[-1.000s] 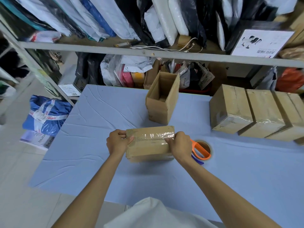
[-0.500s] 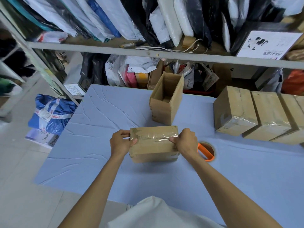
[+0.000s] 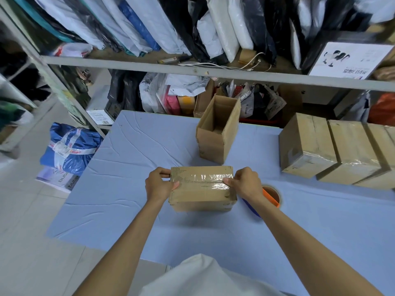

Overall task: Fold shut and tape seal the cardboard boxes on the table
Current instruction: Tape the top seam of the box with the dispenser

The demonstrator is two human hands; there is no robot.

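Closed brown cardboard box [image 3: 202,190], clear tape wrinkled along its top seam, gripped at both short ends over the pale blue cloth-covered tabletop [image 3: 132,171]. Left hand [image 3: 159,185] curled round the left top edge, thumb on the lid. Right hand [image 3: 243,184] pinching the right top edge at the tape end. Just right of the right hand, brown tape roll with orange and blue dispenser [image 3: 273,192]. Beyond the hands, open brown cardboard box [image 3: 215,135], flaps up. Well right of the right hand, row of taped brown boxes [image 3: 307,146]. Bare cloth left of the left hand out to the tabletop's edge, and between the arms
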